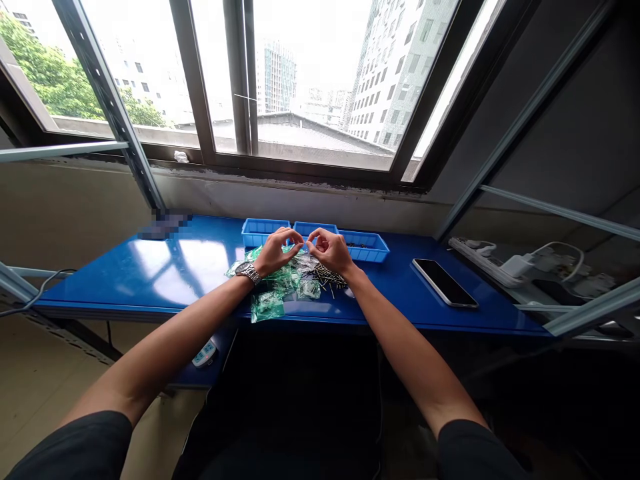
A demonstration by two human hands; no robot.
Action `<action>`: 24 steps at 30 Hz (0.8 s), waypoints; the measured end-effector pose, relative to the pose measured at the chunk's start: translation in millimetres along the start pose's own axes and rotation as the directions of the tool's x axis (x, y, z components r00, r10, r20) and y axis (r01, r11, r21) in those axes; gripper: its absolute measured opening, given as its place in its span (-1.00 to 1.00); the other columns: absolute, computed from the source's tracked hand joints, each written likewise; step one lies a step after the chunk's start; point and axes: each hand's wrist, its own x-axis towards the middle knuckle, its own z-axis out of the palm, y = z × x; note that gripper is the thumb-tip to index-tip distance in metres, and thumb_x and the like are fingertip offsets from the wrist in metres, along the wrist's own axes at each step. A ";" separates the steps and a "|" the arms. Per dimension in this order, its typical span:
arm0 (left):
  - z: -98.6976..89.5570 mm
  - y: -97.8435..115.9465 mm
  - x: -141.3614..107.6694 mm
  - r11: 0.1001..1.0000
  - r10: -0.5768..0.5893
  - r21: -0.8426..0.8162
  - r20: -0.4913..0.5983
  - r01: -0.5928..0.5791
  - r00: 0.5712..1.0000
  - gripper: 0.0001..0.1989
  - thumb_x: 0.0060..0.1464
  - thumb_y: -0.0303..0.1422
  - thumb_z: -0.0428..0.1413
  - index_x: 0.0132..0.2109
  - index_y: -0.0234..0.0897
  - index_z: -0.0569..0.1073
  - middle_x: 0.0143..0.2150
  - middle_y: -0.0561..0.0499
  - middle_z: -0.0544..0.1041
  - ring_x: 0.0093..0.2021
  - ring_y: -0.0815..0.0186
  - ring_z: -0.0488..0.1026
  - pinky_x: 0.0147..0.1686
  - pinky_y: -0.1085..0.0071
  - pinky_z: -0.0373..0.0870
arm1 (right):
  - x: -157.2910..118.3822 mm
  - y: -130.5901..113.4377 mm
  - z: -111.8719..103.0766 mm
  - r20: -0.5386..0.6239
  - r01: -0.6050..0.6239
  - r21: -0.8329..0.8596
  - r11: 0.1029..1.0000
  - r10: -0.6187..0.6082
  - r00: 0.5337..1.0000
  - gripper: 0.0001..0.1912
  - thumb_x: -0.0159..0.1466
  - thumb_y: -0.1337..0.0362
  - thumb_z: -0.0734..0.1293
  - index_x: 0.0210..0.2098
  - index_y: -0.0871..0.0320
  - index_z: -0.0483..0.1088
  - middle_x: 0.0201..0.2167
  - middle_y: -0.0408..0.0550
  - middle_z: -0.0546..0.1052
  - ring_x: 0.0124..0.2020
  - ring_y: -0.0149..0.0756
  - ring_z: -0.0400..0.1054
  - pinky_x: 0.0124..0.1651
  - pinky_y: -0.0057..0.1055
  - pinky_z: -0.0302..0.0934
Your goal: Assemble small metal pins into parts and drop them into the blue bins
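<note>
My left hand (277,253), with a metal watch at the wrist, is closed in a pinch over the middle of the blue table (380,300). Facing it, my right hand (332,252) pinches too, and the fingertips of both hands nearly meet. Whatever lies between them is too small to make out. Beneath and around my left hand spread several small green plastic bags (267,305). A clear plastic bag (309,289) with small parts sits by them. Loose screws (327,277), long and thin, lie in a pile just below my right hand.
Behind my hands stand a left blue bin (265,230), a middle blue bin (316,228) and a right blue bin (373,253) with dark small parts. A phone (445,283) lies at the right, near a power strip (487,263). Metal shelf posts (113,100) flank the table.
</note>
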 end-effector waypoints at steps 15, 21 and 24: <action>-1.4 3.3 0.2 1.000 0.017 -0.008 -0.065 -0.018 0.998 -0.91 0.28 -0.33 0.20 -0.18 -0.25 0.53 -0.27 -0.02 0.55 -0.26 0.27 0.41 -0.28 0.33 0.37 | 0.9 4.5 -0.4 0.129 -0.017 0.009 1.000 0.015 0.991 -0.73 0.35 0.06 0.38 -0.23 0.16 0.48 -0.60 -0.25 0.29 -0.57 -0.42 0.12 -0.44 -0.44 0.06; -1.5 4.1 0.5 1.000 0.008 0.010 -0.049 -0.008 0.999 -0.89 0.29 -0.30 0.20 -0.17 -0.26 0.53 -0.27 -0.03 0.55 -0.26 0.27 0.41 -0.26 0.33 0.37 | 0.6 5.2 -0.2 0.134 -0.007 0.013 1.000 0.005 0.991 -0.74 0.34 0.08 0.38 -0.24 0.17 0.49 -0.59 -0.24 0.31 -0.56 -0.43 0.14 -0.44 -0.45 0.07; -1.4 3.0 0.6 1.000 0.001 0.001 -0.053 -0.001 0.999 -0.88 0.30 -0.30 0.18 -0.18 -0.25 0.53 -0.27 -0.03 0.55 -0.26 0.26 0.41 -0.27 0.33 0.37 | 0.4 2.9 -2.1 0.072 0.000 -0.004 1.000 0.000 0.997 -0.77 0.34 0.11 0.38 -0.25 0.17 0.47 -0.59 -0.24 0.30 -0.56 -0.42 0.15 -0.43 -0.44 0.08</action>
